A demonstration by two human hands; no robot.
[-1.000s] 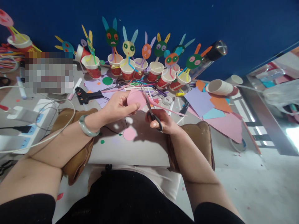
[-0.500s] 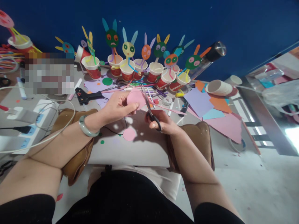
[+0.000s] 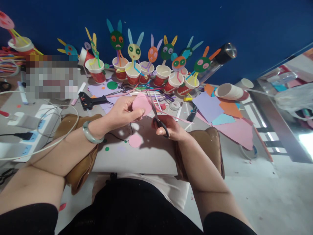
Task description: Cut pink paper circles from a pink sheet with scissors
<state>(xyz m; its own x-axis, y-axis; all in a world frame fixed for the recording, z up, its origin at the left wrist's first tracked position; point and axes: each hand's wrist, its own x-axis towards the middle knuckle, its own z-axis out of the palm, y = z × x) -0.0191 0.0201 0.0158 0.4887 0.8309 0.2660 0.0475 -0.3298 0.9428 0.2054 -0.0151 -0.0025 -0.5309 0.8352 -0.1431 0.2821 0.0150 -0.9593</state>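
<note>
Pinched in my left hand (image 3: 126, 112) is a piece of pink paper (image 3: 142, 104) with a rounded outline. My right hand (image 3: 168, 127) grips black-handled scissors (image 3: 156, 114), whose blades point up and away at the paper's right edge. A thin pink strip (image 3: 179, 118) trails to the right behind the scissors. Below the hands a pink paper circle (image 3: 135, 141) lies on the table (image 3: 137, 162), beside a thin black cord (image 3: 118, 138).
Paper cups (image 3: 133, 74) with rabbit-faced figures line the back. A glue gun (image 3: 91, 100) lies left of the hands, coloured paper (image 3: 209, 106) right. Brown cushions (image 3: 207, 147) sit under both forearms. A power strip (image 3: 33, 130) and white cable are at far left.
The scissor blades have tilted slightly to the left along the pink paper's edge. The trailing strip has shifted a little. My hands are almost where they were.
</note>
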